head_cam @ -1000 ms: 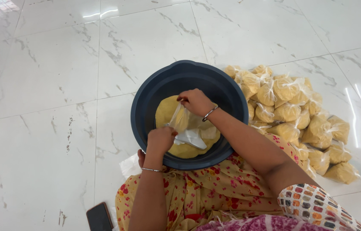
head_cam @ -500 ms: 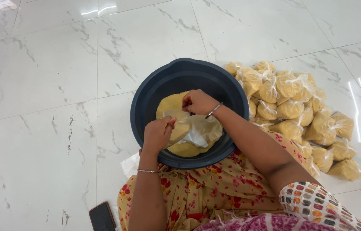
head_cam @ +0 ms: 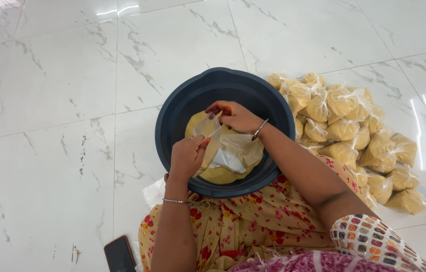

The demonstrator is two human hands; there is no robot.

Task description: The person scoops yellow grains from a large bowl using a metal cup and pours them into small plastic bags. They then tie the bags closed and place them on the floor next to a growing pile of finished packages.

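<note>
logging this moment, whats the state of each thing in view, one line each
left hand: closed on the edge of the clear plastic bag
right hand: pinching the bag's top
clear plastic bag: held open over the tub, partly filled
dark blue tub: upright on the floor, yellow powder at the bottom
filled bags: tied shut, piled beside the tub
phone: flat on the floor, screen dark

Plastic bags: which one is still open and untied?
The clear bag held by both hands over the dark tub; those in the pile are tied.
</note>
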